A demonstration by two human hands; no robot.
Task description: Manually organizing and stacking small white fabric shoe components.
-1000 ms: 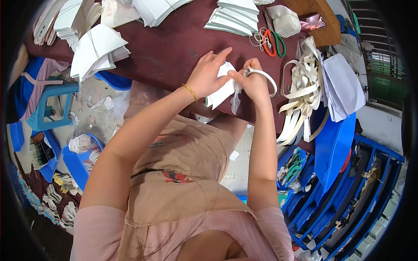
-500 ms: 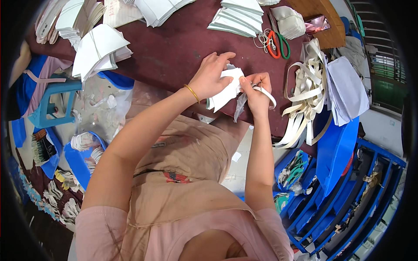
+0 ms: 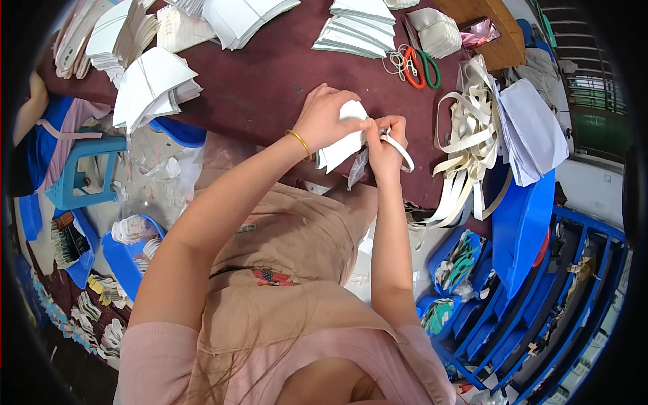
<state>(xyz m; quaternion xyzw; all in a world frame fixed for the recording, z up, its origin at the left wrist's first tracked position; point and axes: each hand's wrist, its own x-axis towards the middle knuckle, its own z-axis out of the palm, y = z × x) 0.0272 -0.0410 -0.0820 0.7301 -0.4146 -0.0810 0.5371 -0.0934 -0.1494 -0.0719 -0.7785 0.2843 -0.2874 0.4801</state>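
At the near edge of the dark red tabletop, my left hand (image 3: 325, 121) is closed round a small stack of white cut pieces (image 3: 343, 147). Beside it my right hand (image 3: 386, 155) is closed, with its thumb and fingers pinched against the stack's right edge. A narrow white strap (image 3: 408, 160) loops out of the right hand. Below the fingers hangs a scrap of see-through plastic (image 3: 357, 169); what holds it is hidden. Both hands' fingertips meet at the pieces, so the exact grip of each is partly covered.
Tied stacks of white pieces (image 3: 152, 84) lie at the table's far left. Scissors with red and green handles (image 3: 422, 67) lie at the far right, near a phone (image 3: 480, 32). A pile of cream straps (image 3: 469, 131) hangs over the right edge, by a blue rack (image 3: 533, 304).
Both hands and the pieces have shifted slightly left in the picture. My left thumb and right fingers have come together at the edge of the stack.
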